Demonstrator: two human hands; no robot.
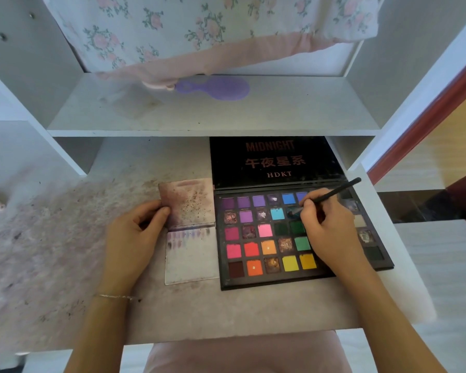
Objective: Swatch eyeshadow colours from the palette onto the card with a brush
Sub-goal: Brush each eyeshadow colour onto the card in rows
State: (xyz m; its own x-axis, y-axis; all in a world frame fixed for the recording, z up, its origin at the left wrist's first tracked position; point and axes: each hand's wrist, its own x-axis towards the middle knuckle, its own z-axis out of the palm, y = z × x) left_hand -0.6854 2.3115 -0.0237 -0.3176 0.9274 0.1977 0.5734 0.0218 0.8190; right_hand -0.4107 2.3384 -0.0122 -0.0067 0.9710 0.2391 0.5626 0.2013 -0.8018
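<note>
An open eyeshadow palette [280, 238] lies on a desk; the right hand [326, 227] pinches a black brush [334, 192] over its dark teal pan, while the left hand [135, 232] grips the stained card [191, 232] just left of it.

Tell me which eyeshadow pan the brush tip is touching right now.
The dark teal pan, second row from the lid, directly right of the bright turquoise pan. The brush in the right hand has its tip on it; no other pan is touched.

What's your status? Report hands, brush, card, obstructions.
Right hand grips brush, tip in a dark teal pan of the palette. Left hand pinches left edge of card; faint swatches along its top. Nothing in the way.
</note>
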